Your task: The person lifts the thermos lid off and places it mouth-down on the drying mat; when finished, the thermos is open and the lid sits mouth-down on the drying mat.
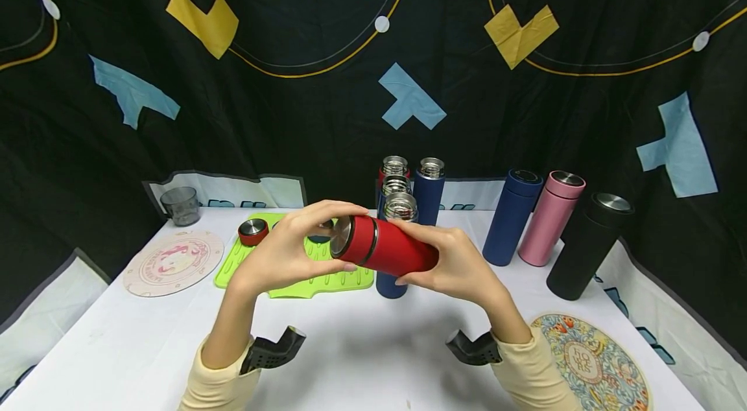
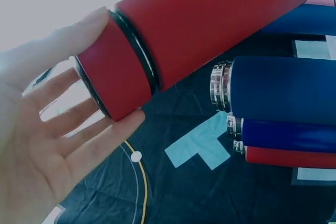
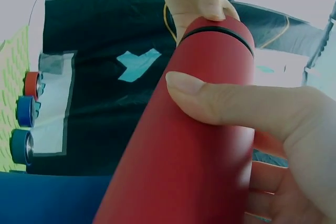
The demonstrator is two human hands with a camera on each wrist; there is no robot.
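Above the table (image 1: pixel 373 365), the left hand (image 1: pixel 286 249) grips a red bottle (image 1: pixel 386 246) by its lid (image 1: pixel 361 239), the right hand (image 1: pixel 452 258) its body (image 1: pixel 406 251).

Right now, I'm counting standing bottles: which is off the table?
The capped red bottle, held between the left hand and right hand; the other bottles stand on the table.

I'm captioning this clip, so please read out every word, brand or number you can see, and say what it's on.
No text can be read with certainty.
Pink-printed round mat: lettering, too blurred to read.
Flowered round mat: lettering at its centre, too small to read.
Lidded red bottle: none visible.
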